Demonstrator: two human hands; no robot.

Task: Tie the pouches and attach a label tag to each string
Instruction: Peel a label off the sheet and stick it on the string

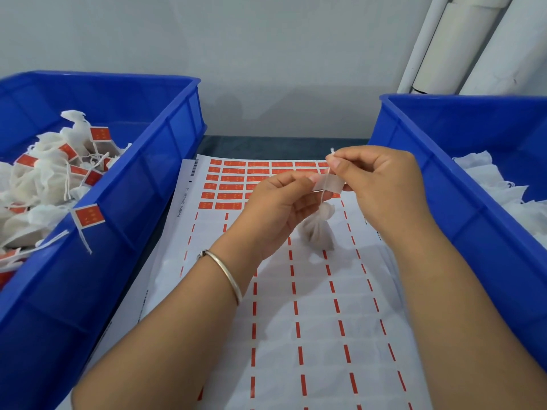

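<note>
One pouch (pixel 318 229) hangs by its string (pixel 327 180) above the label sheet (pixel 310 321), about midway between that sheet's printed red rows and its stripped lower part. A peeled label tag (pixel 327 184) lies against the string, pale side towards the camera, just above the pouch's gathered neck. To do this step well, I judge the string should stay taut and run down the tag's middle before the two halves are folded together, so the edges meet squarely and the adhesive traps the cord.

The right hand (pixel 381 184) is raised over the sheet's far right, thumb and forefinger pinching the string's top end. The left hand (pixel 281 208), with a bangle (pixel 228 273) on its wrist, holds the tag's left end between curled fingertips, palm turned inward.

Left of the sheet a blue crate (pixel 124 202) holds tagged pouches; another blue crate (pixel 461 187) on the right holds white ones.
</note>
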